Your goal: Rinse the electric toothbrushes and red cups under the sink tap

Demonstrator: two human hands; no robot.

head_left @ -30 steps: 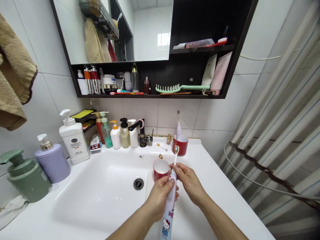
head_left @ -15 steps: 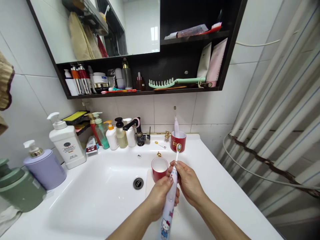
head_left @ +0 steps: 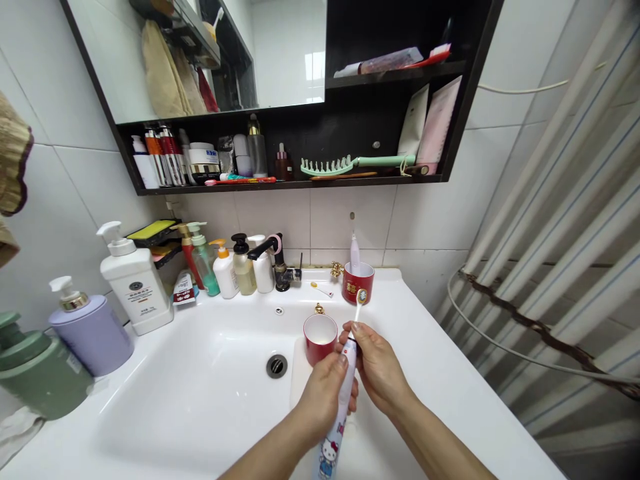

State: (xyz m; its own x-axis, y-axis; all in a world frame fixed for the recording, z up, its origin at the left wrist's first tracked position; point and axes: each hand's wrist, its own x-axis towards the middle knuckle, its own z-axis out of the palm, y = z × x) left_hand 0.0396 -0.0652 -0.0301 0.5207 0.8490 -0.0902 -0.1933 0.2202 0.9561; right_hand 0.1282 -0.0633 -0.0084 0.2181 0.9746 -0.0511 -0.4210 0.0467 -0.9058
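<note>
My left hand (head_left: 323, 393) is wrapped around the white electric toothbrush handle (head_left: 346, 387), which has a cartoon cat print near its lower end. Just above, my right hand (head_left: 377, 360) pinches the base of the white brush head (head_left: 360, 304). A thin dark band shows where brush head and handle meet; whether they are still joined I cannot tell. Beyond my left hand stands a red cup (head_left: 321, 337) with a white inside. Another red cup (head_left: 350, 288) on the back ledge holds a pale upright toothbrush (head_left: 355, 255).
Under my hands lies the white sink (head_left: 200, 393), with a black faucet (head_left: 281, 263) at its back. Several pump bottles (head_left: 135, 287) line the left and rear edge. A dark cabinet (head_left: 295, 187) hangs above, and a pale folding curtain (head_left: 560, 267) borders the right.
The brush head has shifted slightly up and right with my right fingers, and the dark band at its base shows more clearly. My left hand keeps its grip; the view has shifted slightly.
</note>
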